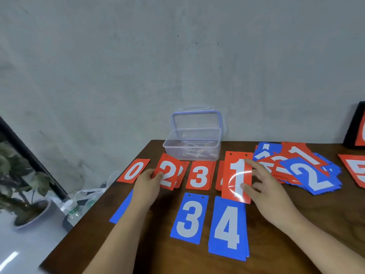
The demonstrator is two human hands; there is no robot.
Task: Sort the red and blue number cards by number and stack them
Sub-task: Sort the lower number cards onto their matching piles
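Note:
My right hand (264,186) pinches a red 1 card (237,175) by its right edge, held over a red stack whose number is hidden. My left hand (148,182) grips the left edge of the red 2 stack (170,173). A red 0 card (134,171) lies at the far left and a red 3 stack (199,176) sits between the 2 and the 1. In front lie a blue 3 card (188,217) and a blue 4 stack (228,228). A loose heap of mixed red and blue cards (304,171) lies to the right.
A clear plastic box (192,144) with its lid up stands at the table's back edge. Another blue card (122,208) is partly hidden under my left forearm. A red 5 card (355,169) lies at the far right. A potted plant (25,194) stands beyond the table's left edge.

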